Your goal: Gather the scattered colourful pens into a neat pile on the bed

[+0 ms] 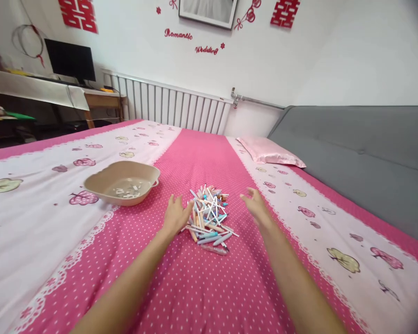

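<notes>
A heap of pens and thin white sticks (211, 213) lies on the pink dotted bedspread (195, 287), with pale blue, peach and white pieces crossing one another. My left hand (177, 214) is at the heap's left edge, fingers apart and nothing held; whether its thumb touches the pens I cannot tell. To the right of the heap, my right hand (256, 204) hovers with spread fingers, holding nothing and apart from the pens. Left of my left hand stands a beige plastic basin (106, 178), with several small white pieces (128, 189) at its bottom.
A pink pillow (268, 152) lies at the right, against the grey headboard (362, 153). Beyond the bed are a white radiator (170, 104) and, at the left, a desk (102, 99) with a black monitor (70, 60).
</notes>
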The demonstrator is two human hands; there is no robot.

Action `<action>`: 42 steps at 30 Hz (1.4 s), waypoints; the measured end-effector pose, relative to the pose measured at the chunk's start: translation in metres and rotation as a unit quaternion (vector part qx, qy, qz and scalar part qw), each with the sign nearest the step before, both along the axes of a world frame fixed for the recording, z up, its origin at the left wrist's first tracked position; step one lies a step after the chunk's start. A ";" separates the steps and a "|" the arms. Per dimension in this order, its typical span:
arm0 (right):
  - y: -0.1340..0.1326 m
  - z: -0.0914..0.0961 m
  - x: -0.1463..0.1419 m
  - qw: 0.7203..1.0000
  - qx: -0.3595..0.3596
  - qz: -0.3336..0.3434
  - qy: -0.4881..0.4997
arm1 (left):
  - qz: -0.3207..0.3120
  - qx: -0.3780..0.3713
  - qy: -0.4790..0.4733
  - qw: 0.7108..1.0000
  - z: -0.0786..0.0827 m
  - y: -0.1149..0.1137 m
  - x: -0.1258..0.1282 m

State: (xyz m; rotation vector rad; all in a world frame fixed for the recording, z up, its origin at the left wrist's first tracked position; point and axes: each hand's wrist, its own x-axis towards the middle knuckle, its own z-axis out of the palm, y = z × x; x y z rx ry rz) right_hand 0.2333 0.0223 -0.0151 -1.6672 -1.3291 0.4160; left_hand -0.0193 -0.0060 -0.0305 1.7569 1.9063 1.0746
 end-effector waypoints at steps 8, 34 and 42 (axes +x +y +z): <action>0.048 -0.049 -0.026 0.996 0.056 0.063 0.024 | -0.030 0.029 -0.103 0.994 -0.033 0.060 0.020; 0.039 -0.043 -0.057 0.981 -0.011 0.163 -0.106 | -0.123 0.029 -0.105 0.986 -0.032 0.044 0.023; 0.041 -0.040 -0.050 0.987 -0.014 0.161 -0.023 | -0.146 0.031 -0.058 0.987 -0.028 0.039 0.024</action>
